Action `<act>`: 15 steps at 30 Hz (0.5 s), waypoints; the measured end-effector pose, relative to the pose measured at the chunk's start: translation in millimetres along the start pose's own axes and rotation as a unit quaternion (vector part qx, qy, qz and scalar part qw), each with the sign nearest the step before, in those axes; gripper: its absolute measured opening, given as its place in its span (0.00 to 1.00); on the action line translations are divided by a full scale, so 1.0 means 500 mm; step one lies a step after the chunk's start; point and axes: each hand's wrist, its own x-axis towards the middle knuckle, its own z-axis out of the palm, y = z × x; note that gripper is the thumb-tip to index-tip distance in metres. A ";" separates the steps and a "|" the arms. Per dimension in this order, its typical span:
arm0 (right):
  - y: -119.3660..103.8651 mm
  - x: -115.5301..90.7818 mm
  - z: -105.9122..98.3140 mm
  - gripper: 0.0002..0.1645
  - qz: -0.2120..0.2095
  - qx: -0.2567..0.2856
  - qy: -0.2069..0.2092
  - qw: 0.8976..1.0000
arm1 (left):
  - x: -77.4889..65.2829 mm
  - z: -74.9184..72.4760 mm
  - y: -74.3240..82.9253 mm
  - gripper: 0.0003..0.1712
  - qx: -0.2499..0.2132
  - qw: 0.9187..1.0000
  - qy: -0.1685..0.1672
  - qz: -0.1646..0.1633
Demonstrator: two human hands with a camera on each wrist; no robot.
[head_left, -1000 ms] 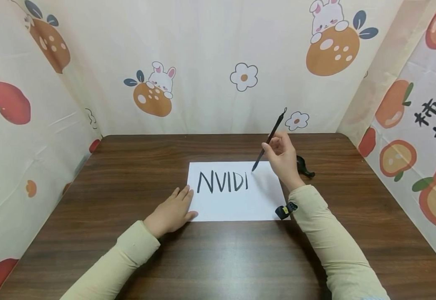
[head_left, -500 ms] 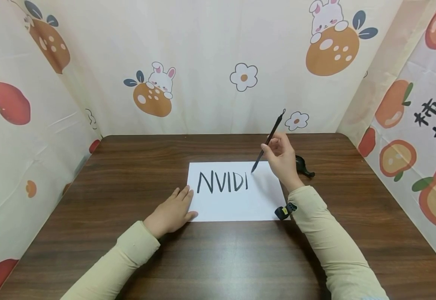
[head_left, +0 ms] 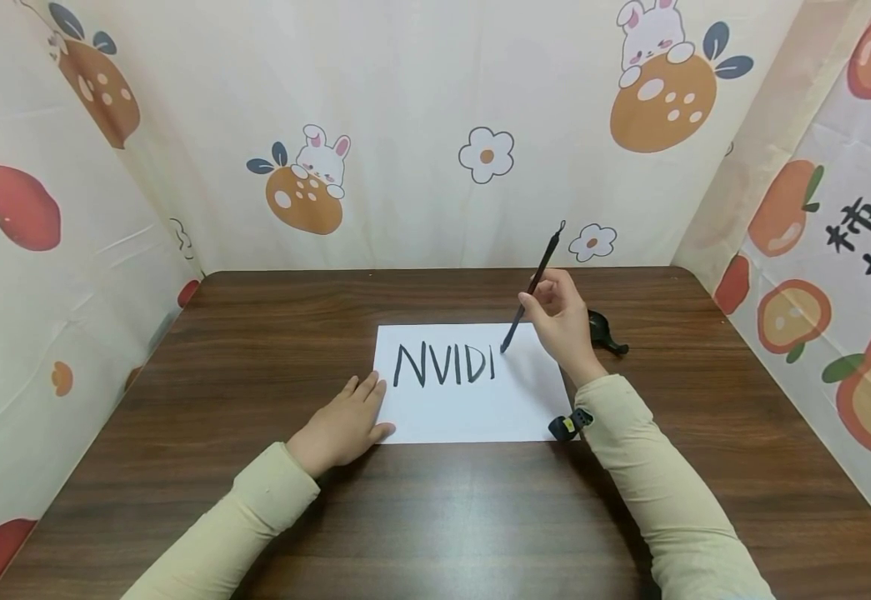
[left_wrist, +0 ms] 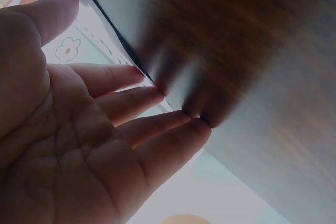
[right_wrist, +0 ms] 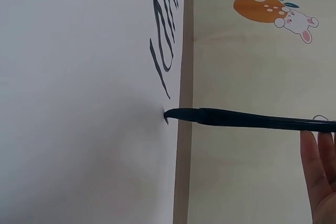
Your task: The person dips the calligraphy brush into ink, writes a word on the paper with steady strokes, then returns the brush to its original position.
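Note:
A white sheet of paper point(head_left: 473, 417) lies on the brown table, with the black letters "NVIDI" point(head_left: 446, 364) across its upper half. My right hand point(head_left: 564, 323) pinches a dark writing brush point(head_left: 531, 285), held at a slant above the paper's upper right. In the right wrist view the tip of the brush point(right_wrist: 226, 117) touches the sheet beside the last letter, where a short dark mark begins. My left hand point(head_left: 343, 423) rests at the paper's left edge with its fingers straight. Seen from the left wrist, the fingertips point(left_wrist: 178, 166) reach the table and the thumb lies over the paper's edge.
Behind the right hand a small black object point(head_left: 608, 333) with a spout-like end sits on the table point(head_left: 277, 325), partly hidden. A black wrist camera point(head_left: 568, 425) hangs at the right cuff over the paper's lower right corner. Patterned curtains point(head_left: 405, 100) enclose the table's back and sides.
The right hand and brush have moved slightly down and to the left, the tip drawing a short way down the paper. My left hand has stayed in place.

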 end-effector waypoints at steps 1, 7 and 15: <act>-0.001 -0.001 0.000 0.17 0.000 -0.001 -0.001 1.000 | 0.000 0.000 0.000 0.41 0.000 1.000 0.000 0.000; -0.001 -0.004 -0.002 0.17 -0.002 0.007 -0.015 1.000 | 0.000 0.001 0.000 0.41 0.000 1.000 0.001 0.000; -0.005 -0.012 -0.007 0.18 -0.007 0.022 -0.034 0.999 | 0.001 0.001 0.001 0.41 0.001 1.000 0.001 -0.002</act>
